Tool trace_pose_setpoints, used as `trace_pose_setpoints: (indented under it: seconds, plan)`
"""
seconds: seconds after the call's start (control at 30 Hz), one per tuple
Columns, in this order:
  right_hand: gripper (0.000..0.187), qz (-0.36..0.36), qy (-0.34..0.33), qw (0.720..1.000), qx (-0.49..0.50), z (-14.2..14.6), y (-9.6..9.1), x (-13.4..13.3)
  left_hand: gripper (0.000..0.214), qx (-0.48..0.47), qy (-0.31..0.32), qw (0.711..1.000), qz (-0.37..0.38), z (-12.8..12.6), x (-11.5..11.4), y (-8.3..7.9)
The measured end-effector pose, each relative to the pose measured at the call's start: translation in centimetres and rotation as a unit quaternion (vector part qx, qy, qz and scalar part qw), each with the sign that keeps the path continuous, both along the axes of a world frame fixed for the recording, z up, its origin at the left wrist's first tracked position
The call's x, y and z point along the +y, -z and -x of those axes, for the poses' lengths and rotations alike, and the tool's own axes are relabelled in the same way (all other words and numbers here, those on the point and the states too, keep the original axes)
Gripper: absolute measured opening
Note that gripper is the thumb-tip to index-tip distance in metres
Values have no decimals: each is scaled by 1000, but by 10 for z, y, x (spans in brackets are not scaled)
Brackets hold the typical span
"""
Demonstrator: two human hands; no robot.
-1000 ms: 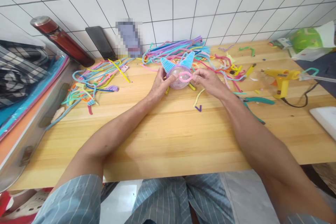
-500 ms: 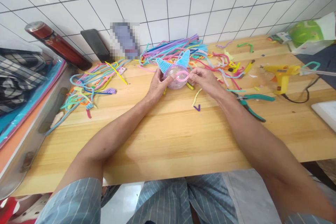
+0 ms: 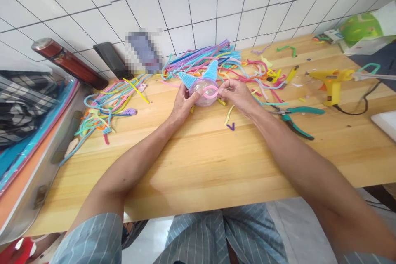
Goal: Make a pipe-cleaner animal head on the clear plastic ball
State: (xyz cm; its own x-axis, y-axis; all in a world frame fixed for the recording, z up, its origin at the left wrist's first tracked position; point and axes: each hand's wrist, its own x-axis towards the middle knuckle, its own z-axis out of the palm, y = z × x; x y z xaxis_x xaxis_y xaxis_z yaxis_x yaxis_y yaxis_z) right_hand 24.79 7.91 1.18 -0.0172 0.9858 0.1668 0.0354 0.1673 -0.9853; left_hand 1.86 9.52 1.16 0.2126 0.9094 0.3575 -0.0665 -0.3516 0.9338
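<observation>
A clear round ball [image 3: 202, 98] with a purple rim and two blue pipe-cleaner ears [image 3: 211, 70] is held at the middle of the table. My left hand [image 3: 184, 101] is closed around its left side, with the thumb across the front. In front of the ball, a pink pipe cleaner [image 3: 210, 87] is bent into a pointed oval. The fingertips of my right hand [image 3: 233, 93] pinch the oval's right end; the left thumb rests at its other end. Just below lie a short yellow piece [image 3: 229, 114] and a bent purple piece [image 3: 231, 126].
Behind the ball lies a bundle of pipe cleaners [image 3: 198, 60], with another tangled pile [image 3: 102, 111] at left. Pliers [image 3: 298, 119] and a yellow glue gun [image 3: 332, 82] with a cord lie right. A red thermos [image 3: 69, 64] and a black case [image 3: 111, 60] stand by the tiled wall.
The whole view has shifted slightly, so the hands and ball appear a little farther left. Both hands keep the same hold on the ball and the pink loop.
</observation>
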Motion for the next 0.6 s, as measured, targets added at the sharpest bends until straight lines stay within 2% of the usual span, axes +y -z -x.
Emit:
trace_pose_setpoints:
  seconds: [0.3, 0.6]
  plan:
    - [40, -10, 10, 998, 59, 8, -1, -2, 59, -2, 0, 1000, 4, 4, -4, 0]
    - [52, -9, 2, 993, 114, 14, -27, -23, 57, -37, -8, 999, -16, 1, -20, -12]
